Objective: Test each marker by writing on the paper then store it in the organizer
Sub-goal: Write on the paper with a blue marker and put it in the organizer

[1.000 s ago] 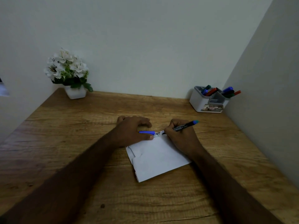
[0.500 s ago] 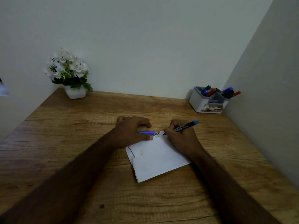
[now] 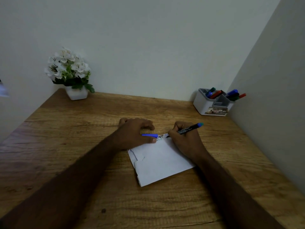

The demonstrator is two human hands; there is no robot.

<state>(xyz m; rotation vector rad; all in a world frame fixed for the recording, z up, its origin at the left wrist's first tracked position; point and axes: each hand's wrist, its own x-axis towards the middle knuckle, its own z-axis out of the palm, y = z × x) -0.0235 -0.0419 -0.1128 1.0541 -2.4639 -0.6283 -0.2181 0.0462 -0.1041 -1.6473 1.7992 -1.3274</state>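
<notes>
Head view, desk inventory, marker test in hand.

Item 1: my right hand (image 3: 184, 141), fingers curled round the marker (image 3: 189, 129), black barrel with a blue-green end pointing up and away to the right; its tip meets the far edge of the paper (image 3: 158, 164).

Item 2: my left hand (image 3: 133, 134), resting on the paper's far left corner, thumb and fingers pinching the blue cap (image 3: 149, 135), which lies just beside the scribbles.

Item 3: paper, white, folded or layered at its left side, lying askew on the wooden desk (image 3: 66, 146). Small test marks crowd its far edge; what they read I cannot tell.

Item 4: organizer (image 3: 212, 104), white, at the far right corner against the wall, well apart from my hands, already holding several markers in green, blue and red.

Item 5: flower pot (image 3: 76, 94), far left, white blooms.

Risks, as I judge them: the tip writes at the very edge, so a stroke may run off onto the wood; if my left hand lifts, the paper may slide; storing the marker uncapped would dry it out.
</notes>
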